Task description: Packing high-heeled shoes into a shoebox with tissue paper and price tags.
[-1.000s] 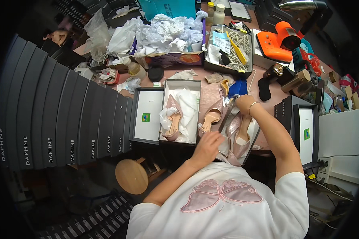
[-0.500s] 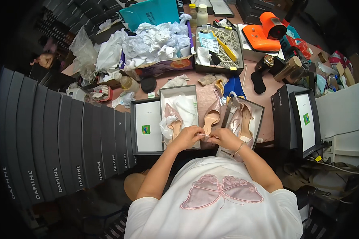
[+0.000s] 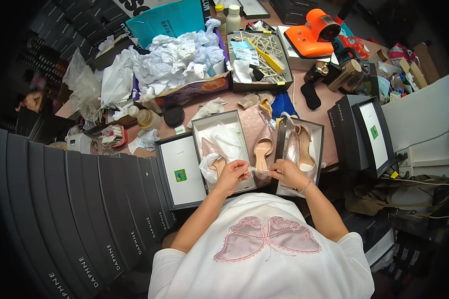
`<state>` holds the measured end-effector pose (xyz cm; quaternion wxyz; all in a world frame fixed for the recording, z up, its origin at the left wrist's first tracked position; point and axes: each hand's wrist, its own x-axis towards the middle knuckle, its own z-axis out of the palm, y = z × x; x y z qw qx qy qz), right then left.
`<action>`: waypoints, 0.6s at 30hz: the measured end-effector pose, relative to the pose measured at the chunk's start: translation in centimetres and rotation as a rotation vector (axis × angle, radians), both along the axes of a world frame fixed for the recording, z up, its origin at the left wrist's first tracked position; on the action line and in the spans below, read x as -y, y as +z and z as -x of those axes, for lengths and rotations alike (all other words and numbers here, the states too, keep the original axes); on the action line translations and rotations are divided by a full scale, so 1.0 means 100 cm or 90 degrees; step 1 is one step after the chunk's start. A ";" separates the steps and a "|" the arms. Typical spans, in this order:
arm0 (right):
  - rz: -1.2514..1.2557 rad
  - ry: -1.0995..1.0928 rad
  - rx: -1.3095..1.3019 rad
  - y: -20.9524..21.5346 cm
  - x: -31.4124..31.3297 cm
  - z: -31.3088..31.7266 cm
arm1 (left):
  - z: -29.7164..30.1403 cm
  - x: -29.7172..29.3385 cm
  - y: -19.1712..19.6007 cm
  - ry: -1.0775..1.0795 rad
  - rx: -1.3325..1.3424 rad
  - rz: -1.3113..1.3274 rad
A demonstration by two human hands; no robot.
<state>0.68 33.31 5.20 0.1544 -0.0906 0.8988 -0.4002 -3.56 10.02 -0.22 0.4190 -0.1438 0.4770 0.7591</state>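
Head view of a pink pointed shoe lying on the worktop between two open shoe boxes, the left box and the right box, its long axis running away from the person, toe outward and heel end toward the fingers. The left hand and right hand flank that heel end, the right slightly nearer. The fingers of each are pinched closed on a thin pale strip spanning the gap; whether it is strap or wrapping cannot be told.

middle shoe: glittery pink | insole: beige | shirt: white, pink butterfly
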 end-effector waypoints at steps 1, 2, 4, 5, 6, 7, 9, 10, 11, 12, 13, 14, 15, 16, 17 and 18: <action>-0.008 0.008 0.000 -0.002 -0.003 0.002 | 0.001 -0.001 0.003 -0.028 0.038 -0.031; -0.016 0.017 0.000 -0.004 -0.007 0.005 | 0.000 -0.005 0.003 -0.055 0.026 -0.037; -0.002 0.021 -0.015 -0.002 -0.004 0.010 | -0.004 -0.007 0.003 -0.112 0.005 -0.037; 0.013 0.016 -0.031 0.000 -0.001 0.011 | -0.008 -0.009 0.004 -0.120 -0.010 -0.020; 0.030 0.006 -0.052 0.007 0.003 0.014 | -0.009 -0.010 0.006 -0.118 -0.035 -0.008; 0.014 0.032 -0.033 0.013 0.007 0.019 | -0.010 -0.012 0.009 -0.112 -0.059 0.002; -0.016 0.080 0.005 0.023 0.015 0.027 | -0.011 -0.015 0.010 -0.091 -0.121 0.016; -0.009 0.098 0.019 0.015 0.014 0.028 | -0.012 -0.015 0.010 -0.076 -0.160 0.020; -0.003 0.116 0.034 -0.001 0.014 0.030 | -0.013 -0.016 0.010 -0.062 -0.200 0.025; 0.004 0.133 0.050 -0.010 0.015 0.031 | -0.016 -0.016 0.012 -0.071 -0.244 0.090; 0.033 0.134 0.038 -0.016 0.013 0.030 | -0.018 -0.017 0.015 -0.081 -0.287 0.155; 0.061 0.133 0.027 -0.021 0.011 0.027 | -0.020 -0.015 0.019 -0.092 -0.331 0.220; 0.085 0.134 0.015 -0.022 0.010 0.027 | -0.021 -0.015 0.021 -0.091 -0.319 0.240; 0.097 0.124 0.037 -0.021 0.009 0.025 | -0.023 -0.013 0.025 -0.077 -0.300 0.249; 0.109 0.113 0.059 -0.019 0.009 0.022 | -0.024 -0.007 0.031 -0.064 -0.281 0.259; 0.119 0.100 0.080 -0.016 0.008 0.020 | -0.024 -0.001 0.035 -0.053 -0.262 0.266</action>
